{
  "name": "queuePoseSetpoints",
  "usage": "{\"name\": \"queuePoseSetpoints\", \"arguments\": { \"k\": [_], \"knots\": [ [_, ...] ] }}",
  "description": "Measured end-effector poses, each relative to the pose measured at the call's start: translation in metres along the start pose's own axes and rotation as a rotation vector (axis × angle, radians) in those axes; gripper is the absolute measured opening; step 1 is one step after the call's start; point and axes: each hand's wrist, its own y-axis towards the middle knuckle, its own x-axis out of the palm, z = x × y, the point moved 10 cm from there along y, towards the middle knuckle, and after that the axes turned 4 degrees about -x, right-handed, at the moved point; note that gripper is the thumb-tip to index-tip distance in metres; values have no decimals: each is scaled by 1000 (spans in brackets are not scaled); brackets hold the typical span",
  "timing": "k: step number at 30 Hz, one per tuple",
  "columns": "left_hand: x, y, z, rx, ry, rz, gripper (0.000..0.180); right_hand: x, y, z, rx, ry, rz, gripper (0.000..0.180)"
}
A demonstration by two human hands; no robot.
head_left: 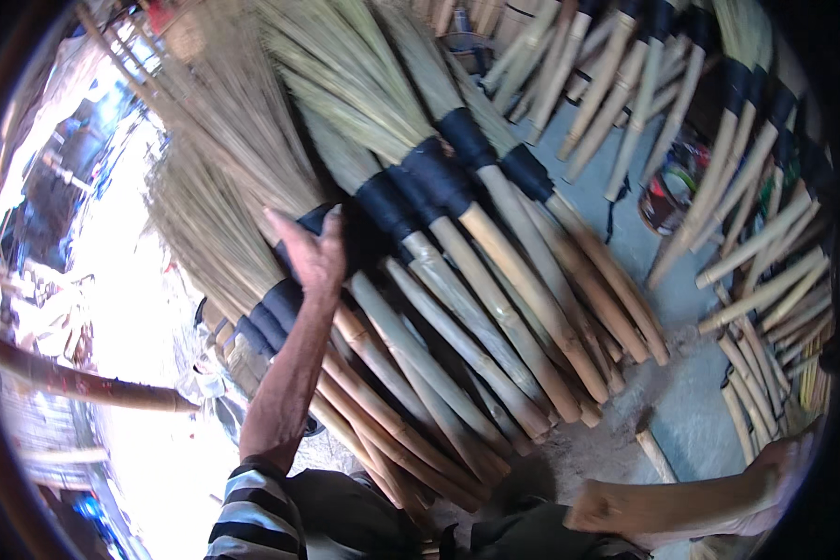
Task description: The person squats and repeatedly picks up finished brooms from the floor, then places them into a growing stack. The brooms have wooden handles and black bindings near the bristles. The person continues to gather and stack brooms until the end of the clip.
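Observation:
Several grass brooms lie side by side in front of me, with pale bristles (345,84) toward the far side and long pole handles (504,308) toward me. Black bindings (436,177) wrap their necks. My left hand (317,257) reaches over the pile and rests at the neck of one broom. Its thumb and fingers stand apart at the black binding. At the lower right, my right hand (782,481) is closed around one end of a thick, flat piece of wood (667,507), held low near my lap. The fingers of that hand are dim and partly cut off by the rim.
More brooms with black bindings (737,84) and pole handles (616,98) lie at the far right. A round container (663,201) with small items sits between the groups. A short stick (656,455) lies on the grey floor (695,420). A pole (93,381) juts in from the left.

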Motion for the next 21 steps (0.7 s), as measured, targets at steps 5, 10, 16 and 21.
{"name": "queuePoseSetpoints", "arguments": {
  "k": [5, 10, 16, 21],
  "knots": [
    [-5, -1, 13, 46, 19, 37, 114, 148, 32, -73, 501, 1579, 135, 53],
    [-14, -6, 39, 174, 78, 102, 94, 252, 0, -123, 839, 1054, -377, 42],
    [-20, -20, 62, 439, 140, 150, 74, 429, -62, -205, 502, 973, -897, 67],
    [-11, -33, 71, 589, 140, -32, 74, 465, -112, -216, 750, 1285, -1020, 77]
  ]
}}
